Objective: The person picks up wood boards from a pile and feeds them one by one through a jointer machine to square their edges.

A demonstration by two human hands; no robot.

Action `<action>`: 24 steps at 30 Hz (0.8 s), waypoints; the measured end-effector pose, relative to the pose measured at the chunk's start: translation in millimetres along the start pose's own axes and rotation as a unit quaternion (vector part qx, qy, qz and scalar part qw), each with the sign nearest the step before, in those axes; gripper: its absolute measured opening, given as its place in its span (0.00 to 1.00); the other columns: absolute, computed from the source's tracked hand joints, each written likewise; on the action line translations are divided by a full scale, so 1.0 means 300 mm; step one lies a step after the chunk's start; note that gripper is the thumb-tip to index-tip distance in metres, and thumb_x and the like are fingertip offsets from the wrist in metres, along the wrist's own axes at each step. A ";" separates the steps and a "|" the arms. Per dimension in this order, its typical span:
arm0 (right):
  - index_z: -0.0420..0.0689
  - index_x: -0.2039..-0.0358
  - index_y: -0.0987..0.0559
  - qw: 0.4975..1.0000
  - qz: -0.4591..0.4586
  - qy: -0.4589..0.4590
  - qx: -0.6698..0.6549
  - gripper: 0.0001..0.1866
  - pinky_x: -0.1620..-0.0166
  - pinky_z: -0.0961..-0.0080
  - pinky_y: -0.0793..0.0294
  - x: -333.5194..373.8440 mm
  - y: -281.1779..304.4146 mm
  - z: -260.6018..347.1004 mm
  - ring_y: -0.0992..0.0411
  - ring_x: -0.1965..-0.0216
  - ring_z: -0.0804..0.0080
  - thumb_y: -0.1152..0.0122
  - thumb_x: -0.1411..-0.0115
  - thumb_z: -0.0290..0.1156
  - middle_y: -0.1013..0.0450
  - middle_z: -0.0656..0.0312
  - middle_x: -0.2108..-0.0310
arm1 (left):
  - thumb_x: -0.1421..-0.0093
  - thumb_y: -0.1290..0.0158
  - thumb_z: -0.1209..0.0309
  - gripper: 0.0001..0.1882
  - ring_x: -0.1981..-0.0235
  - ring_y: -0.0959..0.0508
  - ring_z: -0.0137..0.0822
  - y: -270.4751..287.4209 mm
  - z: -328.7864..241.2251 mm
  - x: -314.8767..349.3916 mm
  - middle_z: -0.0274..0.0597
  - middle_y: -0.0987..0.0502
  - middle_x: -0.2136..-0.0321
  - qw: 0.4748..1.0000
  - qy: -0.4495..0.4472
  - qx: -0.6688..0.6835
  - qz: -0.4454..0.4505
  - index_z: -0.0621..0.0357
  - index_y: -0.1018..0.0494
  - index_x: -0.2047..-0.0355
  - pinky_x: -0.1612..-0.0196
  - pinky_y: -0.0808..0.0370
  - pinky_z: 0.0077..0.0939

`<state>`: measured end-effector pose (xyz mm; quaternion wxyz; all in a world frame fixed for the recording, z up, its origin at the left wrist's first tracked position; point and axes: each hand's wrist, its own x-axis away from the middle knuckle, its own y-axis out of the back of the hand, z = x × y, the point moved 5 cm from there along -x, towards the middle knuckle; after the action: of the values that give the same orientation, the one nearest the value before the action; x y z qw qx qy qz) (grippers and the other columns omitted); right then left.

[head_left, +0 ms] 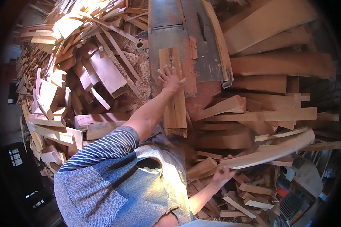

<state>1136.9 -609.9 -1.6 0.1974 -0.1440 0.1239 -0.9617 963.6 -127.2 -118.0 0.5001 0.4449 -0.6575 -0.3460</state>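
Head view: a person works at a grey metal machine table [166, 38] between heaps of cut wood.
Left hand: the left hand [171, 80] lies with fingers spread on top of a board, pressing from above and not wrapped around it.
Board on the table: the board [174, 108] lies lengthwise from near to far, its near end reaching past the table's near edge; a dark crack runs along its far part.
Right hand: the right hand [223, 175] grasps the left end of a plank, fingers curled at its edge.
Plank in the grip: the pale, slightly curved plank [272, 151] slants away to the right above the wood at near right.
Table's right side: a dark slot [200, 26] in the metal, and beyond it a long tan strip [217, 38] along the edge.
Left heap: loose offcuts [106, 72] lie at many angles, brightly lit at the far left.
Right stack: broad, thick planks [280, 66] lie over one another.
Near right corner: a dark finned motor [293, 206] beside the scraps.
Clothing: a striped sleeve [102, 147] on the left arm and a worn blue garment [113, 189] with a hole.
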 end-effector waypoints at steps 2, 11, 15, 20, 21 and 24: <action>0.39 0.34 0.36 0.999 0.013 -0.028 0.039 0.40 0.47 0.68 0.23 0.044 0.000 -0.049 0.26 0.51 0.65 0.35 0.49 0.26 0.27 0.52 0.47 | 0.43 0.41 0.38 0.55 0.26 0.69 0.76 -0.007 -0.009 -0.005 0.56 0.64 0.23 1.000 -0.004 0.003 -0.006 0.52 0.50 0.24 0.28 0.60 0.70; 0.39 0.52 0.21 0.920 0.177 -0.184 0.298 0.18 0.56 0.76 0.26 -0.226 -0.391 -0.239 0.26 0.60 0.73 0.39 0.45 0.25 0.23 0.60 0.58 | 0.42 0.39 0.41 0.52 0.26 0.66 0.76 0.047 -0.008 0.004 0.57 0.61 0.23 0.999 -0.005 0.013 -0.031 0.54 0.47 0.26 0.28 0.58 0.71; 0.39 0.56 0.21 0.914 0.202 -0.250 0.247 0.16 0.62 0.75 0.28 -0.513 -0.465 -0.470 0.26 0.65 0.74 0.37 0.46 0.25 0.24 0.64 0.64 | 0.43 0.38 0.41 0.52 0.26 0.65 0.75 0.068 -0.014 0.009 0.59 0.58 0.25 0.999 -0.021 0.039 -0.024 0.57 0.46 0.28 0.29 0.57 0.71; 0.39 0.54 0.21 0.905 0.202 -0.217 0.306 0.15 0.60 0.75 0.27 -0.842 -0.628 -0.539 0.26 0.65 0.74 0.35 0.41 0.29 0.24 0.64 0.64 | 0.44 0.36 0.43 0.50 0.27 0.60 0.75 0.099 0.056 0.038 0.63 0.55 0.27 0.992 -0.086 0.091 -0.029 0.63 0.42 0.32 0.30 0.52 0.70; 0.37 0.52 0.21 0.908 0.207 -0.203 0.301 0.17 0.58 0.75 0.27 -0.895 -0.654 -0.541 0.26 0.63 0.74 0.35 0.39 0.31 0.24 0.62 0.62 | 0.44 0.35 0.44 0.50 0.27 0.59 0.75 0.102 0.075 0.043 0.65 0.54 0.27 0.989 -0.101 0.104 -0.030 0.64 0.41 0.33 0.29 0.51 0.68; 0.34 0.48 0.22 0.896 0.189 -0.134 0.379 0.21 0.51 0.72 0.27 -0.973 -0.694 -0.535 0.26 0.57 0.71 0.34 0.36 0.35 0.23 0.59 0.57 | 0.45 0.32 0.51 0.48 0.28 0.51 0.70 0.078 0.165 0.054 0.69 0.52 0.29 0.967 -0.156 0.196 -0.040 0.69 0.41 0.36 0.28 0.48 0.59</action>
<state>1270.1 -274.0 -155.5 0.4298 -0.1597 -0.2529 -0.8520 908.5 -133.1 -104.4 0.2802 0.5008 -0.7640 -0.2949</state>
